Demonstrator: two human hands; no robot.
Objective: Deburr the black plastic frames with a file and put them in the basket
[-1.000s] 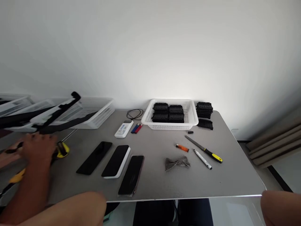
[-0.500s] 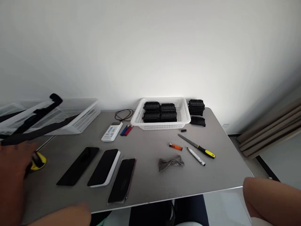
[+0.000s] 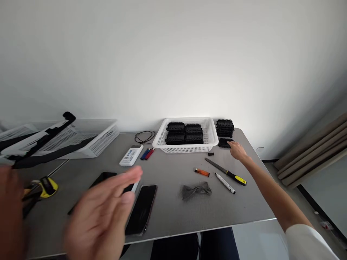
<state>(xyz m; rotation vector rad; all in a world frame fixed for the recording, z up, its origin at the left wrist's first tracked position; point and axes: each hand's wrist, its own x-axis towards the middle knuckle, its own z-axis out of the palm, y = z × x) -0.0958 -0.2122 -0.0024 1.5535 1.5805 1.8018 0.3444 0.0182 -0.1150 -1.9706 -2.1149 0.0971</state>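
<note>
My right hand reaches across the table, and its fingers close on the right end of a black toothed plastic piece lying flat. Behind that piece stands a stack of similar black pieces. More of them lie in neat piles inside a white perforated basket. Low on the left, my left hand hovers, slightly blurred, with its fingers stretched out and nothing in it. It partly covers the dark phones beneath, while a phone in a clear sleeve shows beside it.
Another person's hand is at the far left near a yellow-black tool and long black strips over a white basket. An orange lighter, marker, file and grey cloth lie mid-table.
My right hand has come from the lower right edge to the single black piece. My left hand has risen over the phones. The view has shifted slightly.
</note>
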